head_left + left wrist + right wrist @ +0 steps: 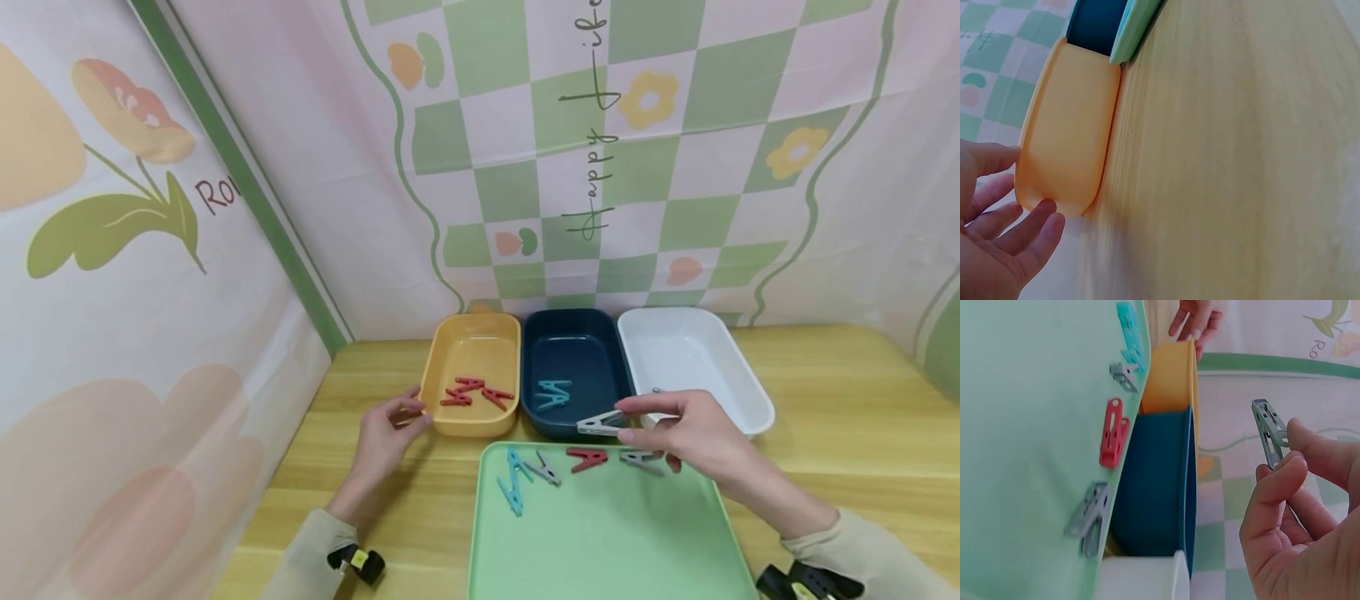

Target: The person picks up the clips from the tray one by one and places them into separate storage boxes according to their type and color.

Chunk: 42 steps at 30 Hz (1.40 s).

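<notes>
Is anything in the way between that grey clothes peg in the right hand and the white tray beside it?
Nothing visible. The right hand pinches the grey peg above the dark blue tray's front edge; the white tray sits right beside it, open-topped.

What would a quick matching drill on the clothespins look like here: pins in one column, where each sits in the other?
Things:
1. red clothespins
2. blue clothespin
3. grey clothespin
4. long light-blue clothespin

Places:
A. on the green tray
B. pinched in the right hand
C. in the yellow bin, whose corner the left hand touches
D. in the dark blue bin

Pairs: 1-C, 2-D, 3-B, 4-A
</notes>
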{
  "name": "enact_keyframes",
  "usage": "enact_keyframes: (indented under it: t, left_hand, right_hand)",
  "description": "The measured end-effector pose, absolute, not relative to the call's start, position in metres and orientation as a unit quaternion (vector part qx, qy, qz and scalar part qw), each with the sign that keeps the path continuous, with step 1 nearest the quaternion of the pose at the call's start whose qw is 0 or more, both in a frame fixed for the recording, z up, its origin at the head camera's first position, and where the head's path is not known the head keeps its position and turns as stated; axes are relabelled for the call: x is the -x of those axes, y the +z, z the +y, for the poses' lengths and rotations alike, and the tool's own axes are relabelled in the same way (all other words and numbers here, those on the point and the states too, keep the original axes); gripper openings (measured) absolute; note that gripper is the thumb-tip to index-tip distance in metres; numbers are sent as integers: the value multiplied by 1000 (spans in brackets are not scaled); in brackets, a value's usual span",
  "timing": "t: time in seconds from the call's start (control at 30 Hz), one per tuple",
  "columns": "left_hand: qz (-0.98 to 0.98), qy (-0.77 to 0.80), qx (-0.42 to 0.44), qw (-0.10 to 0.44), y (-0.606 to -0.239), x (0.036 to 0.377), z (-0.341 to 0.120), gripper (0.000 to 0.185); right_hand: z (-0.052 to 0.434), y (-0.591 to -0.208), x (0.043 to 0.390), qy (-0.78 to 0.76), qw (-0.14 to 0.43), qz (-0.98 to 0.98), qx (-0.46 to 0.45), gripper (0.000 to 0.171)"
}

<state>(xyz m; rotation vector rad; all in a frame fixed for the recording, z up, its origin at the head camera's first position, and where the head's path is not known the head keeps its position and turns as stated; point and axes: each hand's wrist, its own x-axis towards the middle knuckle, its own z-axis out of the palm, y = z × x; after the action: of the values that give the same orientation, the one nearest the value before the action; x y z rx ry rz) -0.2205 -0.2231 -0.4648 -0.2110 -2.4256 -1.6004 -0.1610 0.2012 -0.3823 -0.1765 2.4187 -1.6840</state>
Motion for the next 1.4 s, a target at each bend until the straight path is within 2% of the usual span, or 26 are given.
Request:
enact_keyframes:
  t: [0.37, 0.6, 1.1, 1.4]
  left_hand:
    - [-822, -552, 79, 117, -466, 221, -223, 20]
    - [-822, -552, 78, 116, -467, 221, -224, 21]
    - [-824, -547, 81, 120, -465, 221, -224, 22]
    - [-825, -547, 79, 121, -466, 221, -224, 21]
  right_hand:
    - [235, -382, 167, -573, 60, 817, 31, 50]
    - [257, -384, 174, -562, 57, 825, 13, 49]
    - [286, -391, 192, -523, 32, 852, -8, 58]
    - [290, -392, 205, -494, 41, 868, -12, 65]
